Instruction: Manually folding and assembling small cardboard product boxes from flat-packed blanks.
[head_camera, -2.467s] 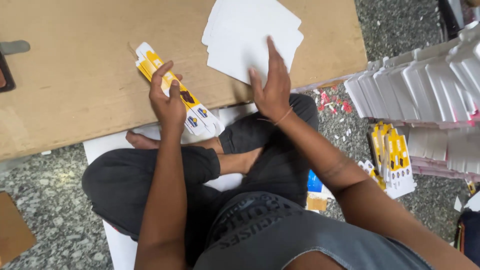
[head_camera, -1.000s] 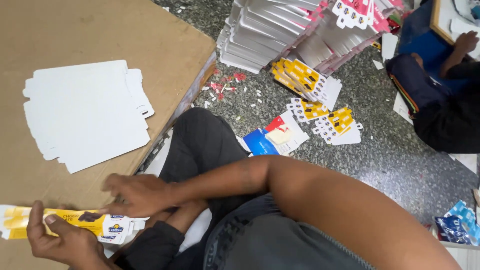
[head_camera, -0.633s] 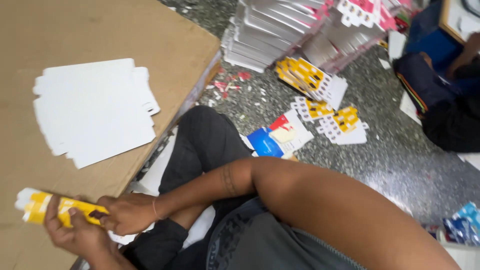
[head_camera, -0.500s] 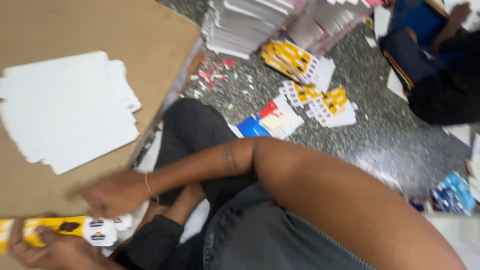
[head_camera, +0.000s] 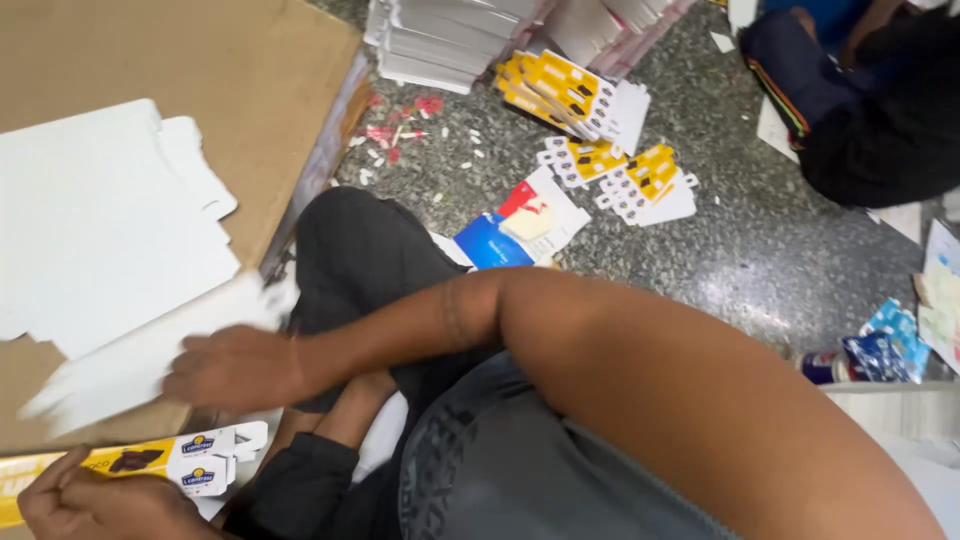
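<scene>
At the lower left corner of the view, the left hand (head_camera: 95, 500) is closed over a folded yellow-and-white carton (head_camera: 150, 468), fingers wrapped across its long body so that the white tabbed end sticks out to the right, just above the person's dark-trousered shin; the carton lies low over the near edge of the brown cardboard sheet (head_camera: 200, 70). Just above it, the right hand (head_camera: 235, 368) rests on a flat white blank (head_camera: 140, 365), which is blurred; the fingers lie over its right end, but whether they pinch it or only press on it I cannot tell. That blank sits slanted, touching the lower edge of the stack of white blanks (head_camera: 100, 230) spread on the cardboard.

Judging by this, the step in hand is drawing one fresh blank off the stack while the folded carton is kept aside in the other hand; the next move would call for a firm pinch on a single sheet only, lifted clear of the stack without dragging its neighbours.

Farther out, on the speckled stone floor (head_camera: 780, 260), lie printed yellow cartons (head_camera: 570, 90), a blue-and-red pack (head_camera: 520, 225) and paper scraps; another person in dark clothes (head_camera: 880, 110) sits at the upper right.
</scene>
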